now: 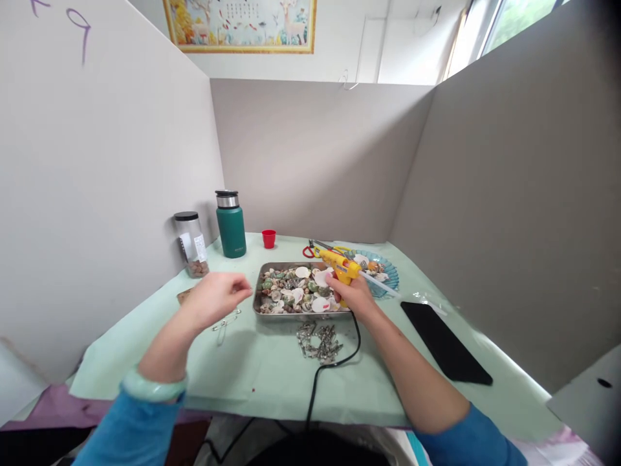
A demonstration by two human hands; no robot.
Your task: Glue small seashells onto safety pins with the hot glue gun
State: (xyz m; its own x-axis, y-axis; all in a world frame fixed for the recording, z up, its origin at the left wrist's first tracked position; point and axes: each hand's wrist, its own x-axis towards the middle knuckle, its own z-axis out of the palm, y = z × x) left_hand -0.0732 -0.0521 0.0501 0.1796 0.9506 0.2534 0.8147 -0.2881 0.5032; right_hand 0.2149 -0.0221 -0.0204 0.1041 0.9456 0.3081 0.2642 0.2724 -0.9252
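My right hand (356, 294) is wrapped round the handle of a yellow hot glue gun (334, 262), held over the right side of a metal tray (303, 316) of shells. A clear glue stick (381, 285) juts from the gun's back end. White shells (301, 272) and small snail shells lie in the tray. Left of the tray, my left hand (218, 298) is raised with thumb and fingers pinched together; anything between them is too small to make out. Below it lie several safety pins (227, 320). A heap of metal clips or pins (320, 342) sits before the tray.
A green bottle (231, 226), a clear jar (191, 244) and a red cup (268, 239) stand at the back left. Behind the gun are scissors (310, 250) and a blue plate (394, 278) with shells. A black phone-like slab (446, 343) lies right. The black cord (314, 388) crosses the front edge.
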